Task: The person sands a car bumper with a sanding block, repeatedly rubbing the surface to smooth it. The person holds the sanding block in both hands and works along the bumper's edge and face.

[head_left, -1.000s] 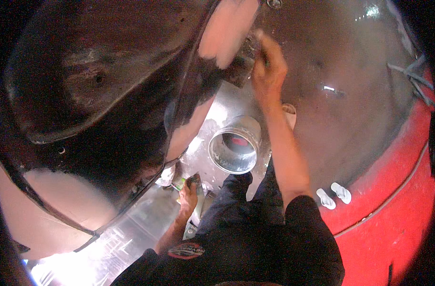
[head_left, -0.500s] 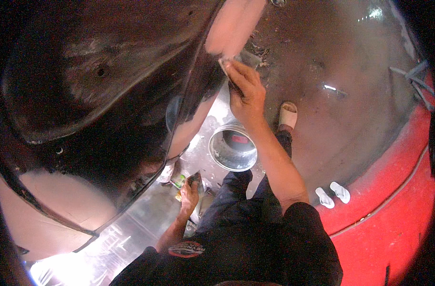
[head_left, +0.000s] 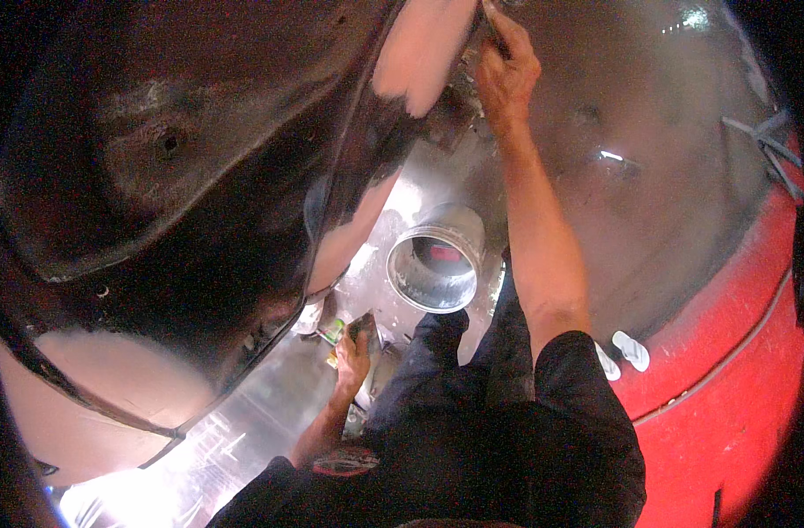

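Observation:
At the top of the head view my right hand (head_left: 508, 75) is closed on a thin flat tool that looks like a putty spreader (head_left: 490, 19), mostly hidden by the fingers. It is at the right edge of a pink filler patch (head_left: 424, 48) on the dark vehicle panel (head_left: 217, 185); contact cannot be made out. Lower down, my left hand (head_left: 352, 359) grips a dark flat plate (head_left: 364, 327), held out in front of my body. More pinkish filler (head_left: 124, 374) covers the panel's lower left part.
A metal-looking bucket (head_left: 432, 270) with something red inside stands before my legs. Small packages (head_left: 331, 333) lie beside my left hand. White flip-flops (head_left: 631, 350) rest near a red curved body panel (head_left: 710, 396) on the right. Bent grey strips (head_left: 767, 145) lie at far right.
My right hand has moved up and to the right with the spreader, from the filler patch's lower end to its upper right edge. My left hand has barely moved.

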The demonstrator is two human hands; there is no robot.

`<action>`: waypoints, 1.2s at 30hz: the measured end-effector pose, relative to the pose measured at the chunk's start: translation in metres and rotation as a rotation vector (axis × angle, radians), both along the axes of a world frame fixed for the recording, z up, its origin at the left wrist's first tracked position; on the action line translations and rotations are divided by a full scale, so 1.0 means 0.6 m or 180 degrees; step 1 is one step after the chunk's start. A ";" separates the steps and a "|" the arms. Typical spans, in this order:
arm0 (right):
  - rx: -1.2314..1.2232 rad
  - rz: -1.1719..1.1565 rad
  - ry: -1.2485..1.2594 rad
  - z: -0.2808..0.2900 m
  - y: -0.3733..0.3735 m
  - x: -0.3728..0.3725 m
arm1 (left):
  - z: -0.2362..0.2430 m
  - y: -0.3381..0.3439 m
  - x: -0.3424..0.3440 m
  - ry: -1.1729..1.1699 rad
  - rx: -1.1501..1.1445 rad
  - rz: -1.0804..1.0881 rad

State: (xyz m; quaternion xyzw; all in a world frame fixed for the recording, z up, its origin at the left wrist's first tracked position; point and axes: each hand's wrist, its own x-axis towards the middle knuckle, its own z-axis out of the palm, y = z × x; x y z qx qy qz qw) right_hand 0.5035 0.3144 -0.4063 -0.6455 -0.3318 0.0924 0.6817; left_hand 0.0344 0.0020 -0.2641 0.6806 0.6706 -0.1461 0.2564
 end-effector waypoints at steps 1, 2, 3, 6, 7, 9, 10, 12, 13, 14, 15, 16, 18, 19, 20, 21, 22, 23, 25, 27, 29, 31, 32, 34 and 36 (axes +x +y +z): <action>-0.0076 0.0072 0.0003 0.005 -0.008 -0.014 | 0.002 0.008 0.012 -0.0075 -0.0065 0.0364; -0.0152 0.0140 0.0005 0.013 -0.026 -0.036 | 0.005 0.015 0.021 -0.0152 -0.0128 0.0724; -0.0225 0.0216 -0.0014 0.022 -0.041 -0.059 | 0.010 0.017 0.027 -0.0138 -0.0171 0.0752; -0.0144 0.0285 0.0211 0.031 -0.082 -0.128 | 0.019 0.024 0.031 -0.0121 -0.0279 0.0845; -0.0118 0.0335 0.0352 0.042 -0.096 -0.147 | 0.017 0.022 0.022 -0.0139 -0.0299 0.0920; -0.0356 0.0424 0.0435 0.065 -0.118 -0.178 | 0.012 0.022 0.007 -0.0217 -0.0302 0.0951; -0.0471 0.0477 0.0474 0.074 -0.130 -0.187 | 0.008 0.021 0.001 -0.0285 -0.0279 0.0921; -0.0388 0.0850 0.0449 0.082 -0.154 -0.180 | 0.008 0.025 0.007 -0.0248 -0.0267 0.0924; -0.0343 0.1034 0.0430 0.081 -0.160 -0.171 | 0.013 0.029 0.019 -0.0144 -0.0277 0.0962; -0.0329 0.0855 0.0481 0.074 -0.157 -0.156 | 0.018 0.033 0.031 -0.0041 -0.0286 0.1004; -0.0301 0.0670 0.0513 0.062 -0.146 -0.132 | 0.022 0.043 0.046 -0.0015 -0.0309 0.0943; -0.0287 0.0519 0.0552 0.050 -0.130 -0.108 | 0.029 0.048 0.063 0.0018 -0.0343 0.0918; -0.0258 0.0094 0.0434 0.029 -0.084 -0.055 | 0.033 0.056 0.074 0.0006 -0.0275 0.0771; -0.0240 -0.0143 0.0265 0.021 -0.052 -0.030 | 0.031 0.052 0.072 -0.0052 -0.0167 0.0687; -0.0115 -0.0188 0.0252 0.021 -0.027 -0.009 | 0.031 0.047 0.066 -0.0102 -0.0079 0.0599; 0.0006 -0.0240 0.0248 0.021 -0.003 0.011 | 0.027 0.044 0.054 -0.0125 -0.0066 0.0383; 0.0132 -0.0262 0.0230 0.022 0.007 0.017 | 0.021 0.038 0.044 -0.0161 -0.0050 0.0197; 0.0085 -0.0173 0.0258 0.020 0.007 0.016 | 0.017 0.031 0.036 -0.0174 -0.0101 0.0276; -0.0005 0.0022 0.0305 0.016 0.009 0.010 | 0.014 0.026 0.039 -0.0176 -0.0265 0.0724; -0.0050 0.0179 0.0318 0.007 -0.022 -0.041 | 0.016 0.026 0.045 -0.0143 -0.0356 0.0953; -0.0142 0.0245 0.0488 0.026 -0.062 -0.095 | 0.024 0.030 0.048 -0.0083 -0.0324 0.0673; -0.0207 0.0288 0.0626 0.059 -0.089 -0.139 | 0.010 0.019 0.023 -0.0035 -0.0303 0.0780; -0.0238 0.0290 0.0630 0.071 -0.100 -0.153 | 0.011 0.021 0.015 0.0015 -0.0301 0.0803; -0.0243 0.0436 0.0541 0.080 -0.127 -0.170 | 0.021 0.039 0.040 0.0082 -0.0400 0.0954; -0.0212 0.0665 0.0418 0.080 -0.144 -0.178 | 0.034 0.055 0.066 -0.0002 -0.0378 0.1097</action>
